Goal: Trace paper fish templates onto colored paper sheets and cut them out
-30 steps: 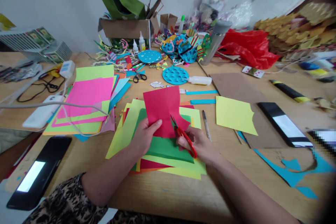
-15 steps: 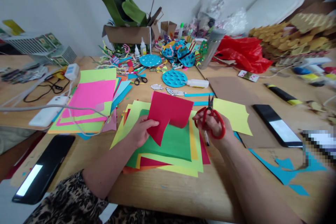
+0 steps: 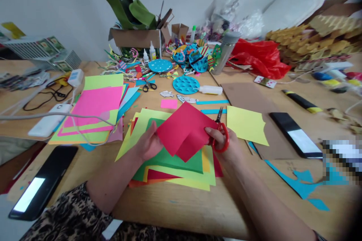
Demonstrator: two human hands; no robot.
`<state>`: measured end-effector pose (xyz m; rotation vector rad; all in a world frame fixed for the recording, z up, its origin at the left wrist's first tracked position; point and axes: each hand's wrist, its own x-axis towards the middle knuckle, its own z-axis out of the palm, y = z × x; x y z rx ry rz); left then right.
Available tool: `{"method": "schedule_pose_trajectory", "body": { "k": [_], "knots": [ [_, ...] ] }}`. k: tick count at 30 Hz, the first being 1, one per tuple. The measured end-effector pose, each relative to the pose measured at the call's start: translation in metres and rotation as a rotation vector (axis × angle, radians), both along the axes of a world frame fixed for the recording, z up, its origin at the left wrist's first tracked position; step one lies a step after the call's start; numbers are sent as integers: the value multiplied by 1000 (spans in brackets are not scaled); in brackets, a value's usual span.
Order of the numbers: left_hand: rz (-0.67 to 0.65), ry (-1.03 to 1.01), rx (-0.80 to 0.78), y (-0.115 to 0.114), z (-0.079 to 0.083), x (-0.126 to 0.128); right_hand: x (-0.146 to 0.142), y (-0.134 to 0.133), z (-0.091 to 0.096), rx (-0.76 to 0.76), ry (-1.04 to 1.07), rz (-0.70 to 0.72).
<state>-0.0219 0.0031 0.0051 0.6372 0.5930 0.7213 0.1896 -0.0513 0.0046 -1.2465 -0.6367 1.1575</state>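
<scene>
Red paper (image 3: 185,130): held just above a stack of sheets, turned like a diamond, one corner in each hand; a cut flap hangs at its lower edge.
Left grip: left hand (image 3: 148,145) closed on the paper's left corner, thumb towards the person, fingers hidden behind the sheet.
Right grip: right hand (image 3: 226,147) closed round the scissors (image 3: 222,135), the red handles looped on its fingers, the thumb pressing the paper's right edge.
Scissors: blades nearly shut, pointing away from the person past the paper's right corner, not on the paper.
Relation: the paper lies left of the blades; its long diagonal runs left to right between the hands, and the blades run across that line, front to back.
Below: the stack, green sheet (image 3: 175,160) on top, flat on the desk (image 3: 181,203).
Near: yellow sheet (image 3: 246,124) just right of the right hand; pink scrap (image 3: 169,104) beyond the paper.
Farther: pink pile (image 3: 93,105) at left, well apart; a phone (image 3: 294,133) at right, another (image 3: 36,186) at the left edge.
</scene>
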Motion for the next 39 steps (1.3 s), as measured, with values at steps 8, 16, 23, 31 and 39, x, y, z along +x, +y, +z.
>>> {"method": "schedule_pose_trajectory", "body": {
  "k": [8,16,23,31,39],
  "knots": [
    [-295,-62,285,-3,3,-4,-20,-3,-5,85,51,-172],
    [-96,155,179,-4,-11,8,-32,-12,-5,58,-135,-132],
    [8,232,100,-12,-12,14,-37,-15,-7,94,-281,-158],
    [114,234,88,-11,-10,12,-21,-13,-4,105,-346,-11],
    [252,266,182,5,-18,3,20,-9,27,-37,-476,752]
  ]
}}
